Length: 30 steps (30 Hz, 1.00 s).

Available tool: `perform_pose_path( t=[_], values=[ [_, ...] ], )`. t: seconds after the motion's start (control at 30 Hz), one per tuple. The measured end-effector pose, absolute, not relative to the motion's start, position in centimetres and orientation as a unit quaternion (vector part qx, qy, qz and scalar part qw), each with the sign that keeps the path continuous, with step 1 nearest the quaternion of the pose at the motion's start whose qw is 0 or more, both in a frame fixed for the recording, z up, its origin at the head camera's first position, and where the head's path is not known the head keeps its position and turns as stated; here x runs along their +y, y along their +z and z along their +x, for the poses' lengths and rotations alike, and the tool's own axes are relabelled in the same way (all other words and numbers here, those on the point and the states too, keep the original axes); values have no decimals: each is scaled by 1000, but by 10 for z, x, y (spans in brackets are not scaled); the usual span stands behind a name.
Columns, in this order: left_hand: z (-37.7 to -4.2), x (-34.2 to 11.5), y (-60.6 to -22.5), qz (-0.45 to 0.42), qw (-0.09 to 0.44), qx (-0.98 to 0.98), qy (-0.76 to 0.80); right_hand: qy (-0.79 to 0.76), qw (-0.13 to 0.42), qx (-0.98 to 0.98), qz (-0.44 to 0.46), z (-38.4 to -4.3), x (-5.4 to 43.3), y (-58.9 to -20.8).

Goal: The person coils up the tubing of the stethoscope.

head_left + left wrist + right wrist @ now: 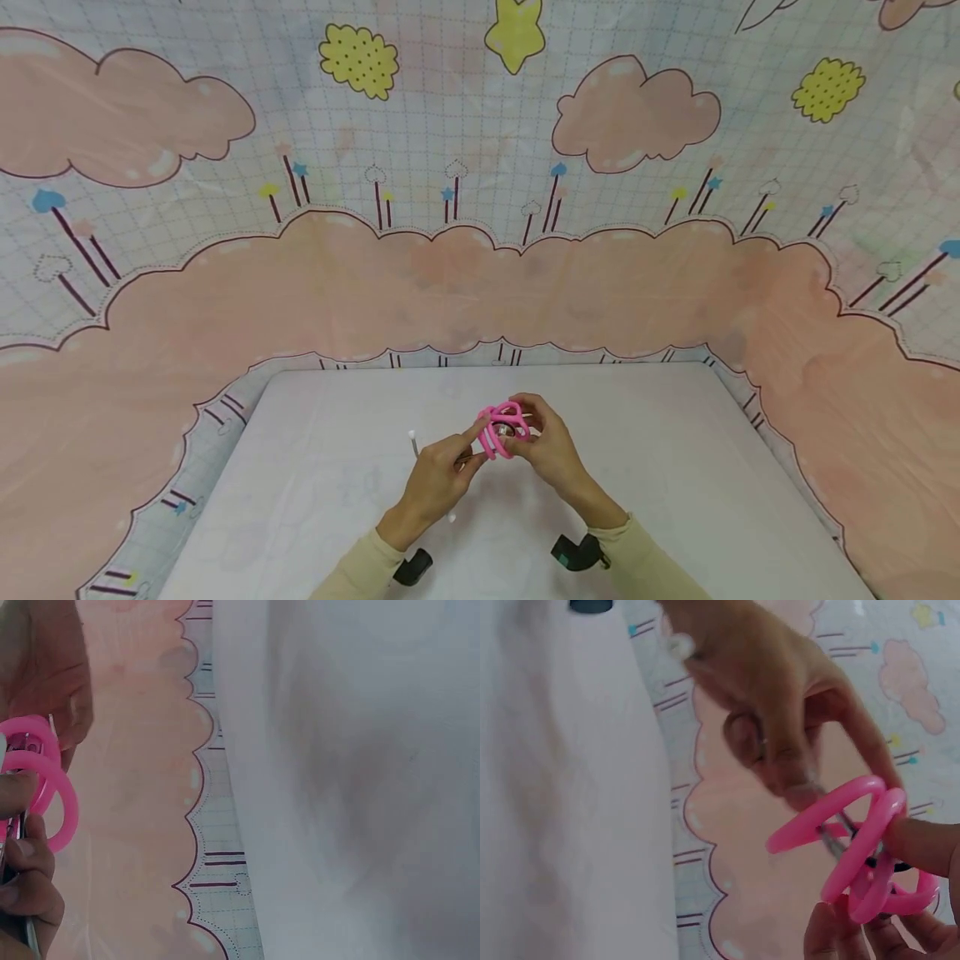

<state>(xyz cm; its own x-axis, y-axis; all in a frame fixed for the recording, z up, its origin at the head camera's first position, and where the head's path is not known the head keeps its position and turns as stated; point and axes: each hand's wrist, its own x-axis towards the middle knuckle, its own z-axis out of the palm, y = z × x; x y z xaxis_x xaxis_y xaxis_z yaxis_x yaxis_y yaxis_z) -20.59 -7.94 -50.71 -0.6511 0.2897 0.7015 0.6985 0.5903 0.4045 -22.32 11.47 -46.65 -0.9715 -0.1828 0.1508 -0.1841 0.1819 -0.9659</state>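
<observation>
A stethoscope [491,440] with pink tubing wound into loops is held between both hands above the white table. Its metal chest piece [504,430] shows among the coils. My left hand [437,477] holds the stethoscope from the left, with thumb and fingers at the metal ear tubes and the edge of the loops. White ear tips stick out on either side of that hand, one ear tip [412,435] beyond it and another [451,517] nearer me. From the right, my right hand [555,454] grips the pink loops [864,851] between thumb and fingers.
The white table [315,467] spreads beneath both hands. A patterned cloth [480,287] with clouds and stars covers the wall behind and the sides. Black devices, one on the left wrist [413,567] and one on the right [576,553], sit below the forearms.
</observation>
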Motion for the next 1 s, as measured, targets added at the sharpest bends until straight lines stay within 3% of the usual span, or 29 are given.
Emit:
perform_pose_path(
  t=[0.2, 0.33, 0.43, 0.57, 0.83, 1.0],
  values=[
    [-209, -80, -508, -292, 299, -835, -358, 602, 70, -777, 169, -221, 111, -472],
    [-209, -80, -506, -288, 295, -834, -368, 569, 140, -781, 217, -210, 107, -460],
    [-209, -80, -504, -286, 291, -835, -369, 553, 163, -784, 231, -203, 105, -450],
    [-207, -80, -502, -284, 289, -837, -368, 564, 148, -777, 235, -205, 104, -451],
    [-207, -78, -504, -281, 291, -846, -348, 623, 62, -754, 199, -222, 110, -477],
    [-205, -78, -504, -281, 294, -851, -334, 625, 50, -759, 175, -223, 110, -477]
  ],
)
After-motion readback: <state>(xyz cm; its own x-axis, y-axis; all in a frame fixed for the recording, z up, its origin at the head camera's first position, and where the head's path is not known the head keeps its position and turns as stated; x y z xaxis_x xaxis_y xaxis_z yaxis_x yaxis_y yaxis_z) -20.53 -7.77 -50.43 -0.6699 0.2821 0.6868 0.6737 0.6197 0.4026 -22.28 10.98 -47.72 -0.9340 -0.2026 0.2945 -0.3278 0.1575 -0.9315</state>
